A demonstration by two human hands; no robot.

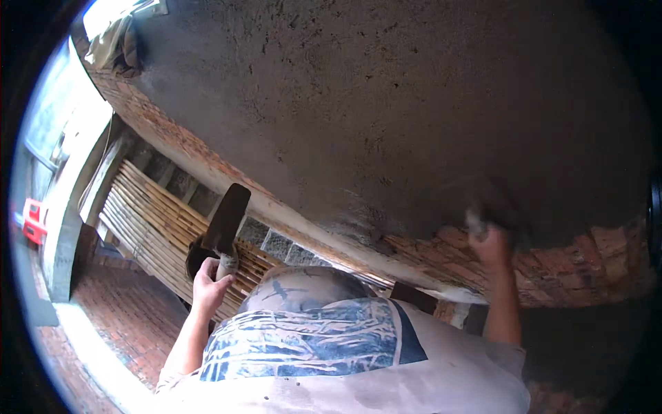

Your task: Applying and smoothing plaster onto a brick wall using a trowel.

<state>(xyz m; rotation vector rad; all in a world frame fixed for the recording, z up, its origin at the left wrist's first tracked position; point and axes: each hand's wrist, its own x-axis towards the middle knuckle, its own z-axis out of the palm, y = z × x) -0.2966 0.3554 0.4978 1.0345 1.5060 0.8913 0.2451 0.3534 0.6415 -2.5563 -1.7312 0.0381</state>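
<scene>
My left hand [209, 284] is closed around the stubby, mortar-smeared handle of a plasterer's hawk [229, 215]. The hawk's dark flat board is seen nearly edge-on, away from the wall. Against the lower part of the wall, my right hand [491, 245] grips a plastering trowel [498, 209], whose blade is smeared by motion and lost against the grey. Wet grey plaster [386, 117] covers most of the wall, rough and pitted toward the top. Along its lower edge, beside my right hand, a strip of bare red brick [441, 255] shows.
Several bamboo poles [148, 214] lie side by side below on the left, near a concrete post [65, 241]. A cloth-like bundle [114, 48] sits at the wall's upper left end. Brick surface [124, 317] appears at lower left, and a red object [33, 221] stands beyond the post.
</scene>
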